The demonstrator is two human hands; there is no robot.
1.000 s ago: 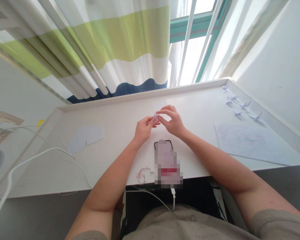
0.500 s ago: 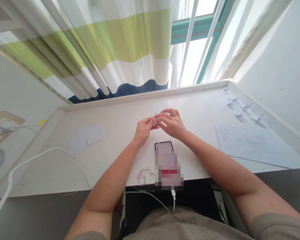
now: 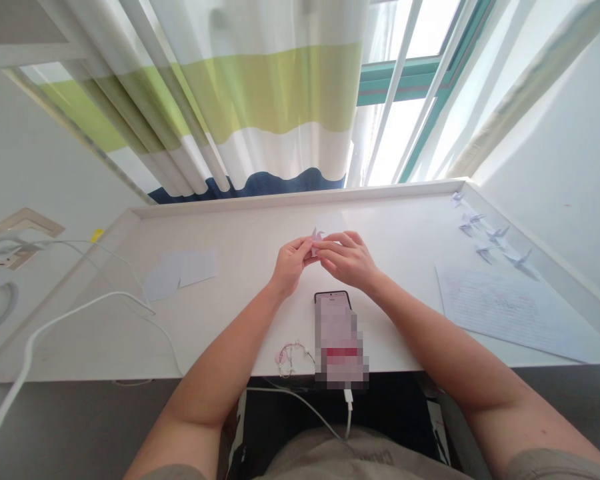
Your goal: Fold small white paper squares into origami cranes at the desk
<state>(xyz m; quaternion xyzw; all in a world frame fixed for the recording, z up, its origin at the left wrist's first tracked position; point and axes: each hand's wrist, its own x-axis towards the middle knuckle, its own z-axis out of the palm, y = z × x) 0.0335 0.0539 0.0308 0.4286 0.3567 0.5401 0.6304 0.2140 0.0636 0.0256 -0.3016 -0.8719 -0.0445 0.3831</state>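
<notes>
A small folded white paper crane is held above the middle of the desk, its pointed tips sticking up between my fingers. My left hand pinches it from the left with thumb and fingers. From the right, my right hand closes its fingertips on the same folded paper. Fingers cover much of its lower part. Behind the hands a sheet of white paper lies flat on the desk. Nearer to me is a phone with its screen lit, partly blurred out.
Several paper cranes stand at the desk's right rim, above a written sheet. Two blank paper pieces lie left. A beaded phone strap and charging cable are near the front edge; a white cable crosses the left side.
The folded paper has turned, and its pointed tips now show more clearly between my fingers. My right fingers have drawn closer together on it. The whole view has shifted slightly.
</notes>
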